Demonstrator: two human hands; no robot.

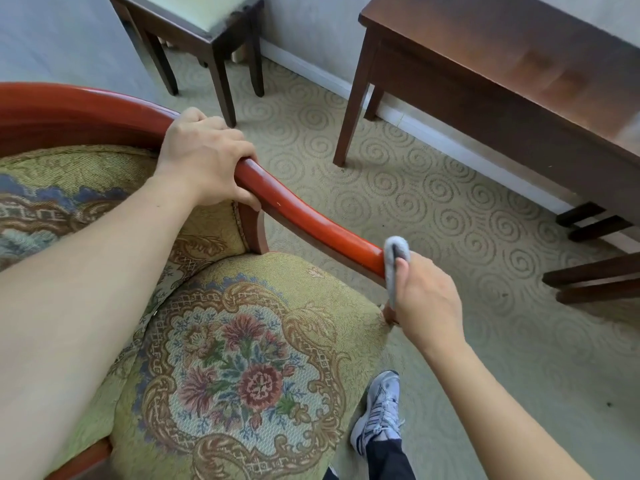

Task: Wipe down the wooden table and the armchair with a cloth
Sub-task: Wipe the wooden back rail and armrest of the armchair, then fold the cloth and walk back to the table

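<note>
We had the grey cloth (394, 265) folded over the front end of the armchair's red lacquered armrest (332, 230), right where the rail dropped toward its front post. Our right hand (424, 299) pinched the cloth round the wood, thumb tucked into the fold. Further back along the same rail, our left hand (204, 161) clamped over the armrest where it curved into the chair back, fingers wrapped beneath it, apparently steadying the armchair (242, 358).

We judged the step in hand to be the armchair's woodwork, this arm in particular. The next move called for a firm grip on the cloth and a stroke along the rail, either down the front post or back toward the left hand, which would have to lift off for the cloth to pass.

The floral tapestry seat sat just below. Across the swirl-patterned carpet (415, 188), the dark wooden worktop (502, 64) stood against the wall, well apart from the cloth; a dark stool (207, 32) stood in the far corner.
</note>
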